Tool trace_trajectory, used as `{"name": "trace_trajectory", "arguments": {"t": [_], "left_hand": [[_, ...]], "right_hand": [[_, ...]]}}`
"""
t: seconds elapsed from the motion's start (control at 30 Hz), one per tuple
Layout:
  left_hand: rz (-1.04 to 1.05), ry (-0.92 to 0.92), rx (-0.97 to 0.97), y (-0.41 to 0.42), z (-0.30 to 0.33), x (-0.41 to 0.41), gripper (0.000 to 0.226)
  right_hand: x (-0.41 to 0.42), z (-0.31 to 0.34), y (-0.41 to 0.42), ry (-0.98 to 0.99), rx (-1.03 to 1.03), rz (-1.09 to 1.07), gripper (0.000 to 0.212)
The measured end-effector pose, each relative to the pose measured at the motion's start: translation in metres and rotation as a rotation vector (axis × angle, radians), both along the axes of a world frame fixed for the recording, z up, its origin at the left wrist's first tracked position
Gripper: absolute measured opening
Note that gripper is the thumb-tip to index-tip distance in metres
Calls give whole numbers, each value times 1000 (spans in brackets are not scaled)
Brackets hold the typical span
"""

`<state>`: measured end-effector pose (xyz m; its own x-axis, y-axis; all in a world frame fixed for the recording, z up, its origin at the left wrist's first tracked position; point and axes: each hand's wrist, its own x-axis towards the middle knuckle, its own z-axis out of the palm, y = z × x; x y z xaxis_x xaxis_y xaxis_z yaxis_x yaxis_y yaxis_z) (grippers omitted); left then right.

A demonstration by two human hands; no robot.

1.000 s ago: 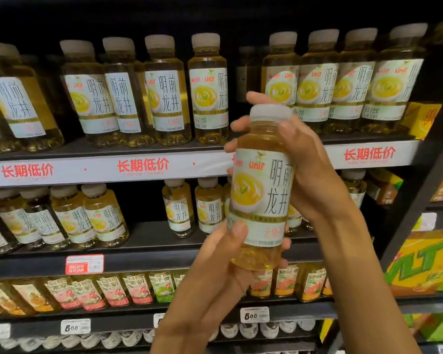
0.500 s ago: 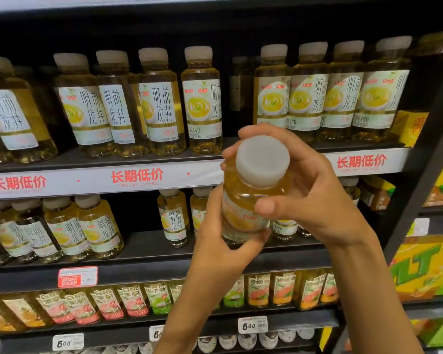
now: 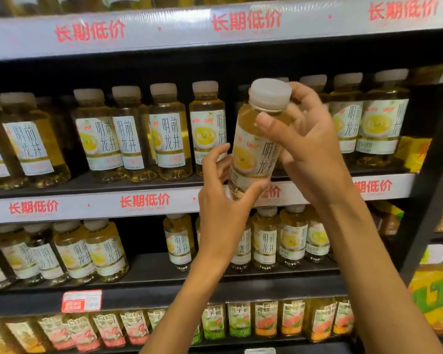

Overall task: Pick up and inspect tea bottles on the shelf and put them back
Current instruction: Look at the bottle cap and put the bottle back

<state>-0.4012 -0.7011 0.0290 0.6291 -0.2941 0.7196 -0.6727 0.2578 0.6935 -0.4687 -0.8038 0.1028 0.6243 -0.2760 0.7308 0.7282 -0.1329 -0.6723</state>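
A shop, probably a supermarket: stocked tea bottles (image 3: 168, 134) on dark shelves (image 3: 92, 185), price strips (image 3: 143, 203) along the edges.

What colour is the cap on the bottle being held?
White, plain, on the held bottle's cap; head view.

Golden tea bottle (image 3: 256, 149), white cap (image 3: 270, 94) (white label, black characters), red-lettered shelf strip (image 3: 143, 203)

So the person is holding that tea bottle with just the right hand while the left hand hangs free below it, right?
Not quite. In the head view both hands hold the tea bottle: the right hand grips its upper part near the white cap, and the left hand grips its base rather than hanging free.
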Motion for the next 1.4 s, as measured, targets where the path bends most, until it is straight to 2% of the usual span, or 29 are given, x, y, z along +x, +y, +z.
{"name": "trace_trajectory", "arguments": {"t": [0.3, 0.4, 0.5, 0.63, 0.8, 0.97, 1.13, 1.2, 1.3, 1.4], "left_hand": [[144, 33, 10, -23, 7, 4, 56], [307, -38, 51, -26, 10, 4, 60], [366, -98, 58, -28, 14, 3, 67], [499, -167, 129, -32, 15, 7, 69], [684, -218, 230, -37, 18, 14, 70], [801, -284, 254, -45, 22, 14, 72], [813, -295, 276, -50, 25, 16, 68], [800, -300, 279, -50, 25, 16, 68], [766, -314, 259, -50, 24, 12, 68], [716, -336, 246, -52, 23, 4, 66]], "right_hand": [[34, 11, -10, 23, -24, -165, 43], [42, 13, -15, 64, -77, -231, 48], [45, 12, -19, 35, -111, -339, 52], [41, 5, -26, -13, -248, -488, 43], [39, -1, -35, 36, -433, -670, 39], [46, -1, -37, 46, -486, -803, 41], [50, 1, -39, 69, -567, -842, 39], [48, 8, -43, 16, -578, -871, 34], [46, 22, -54, -32, -553, -1032, 30], [50, 35, -62, 209, -708, -1238, 26]]}}
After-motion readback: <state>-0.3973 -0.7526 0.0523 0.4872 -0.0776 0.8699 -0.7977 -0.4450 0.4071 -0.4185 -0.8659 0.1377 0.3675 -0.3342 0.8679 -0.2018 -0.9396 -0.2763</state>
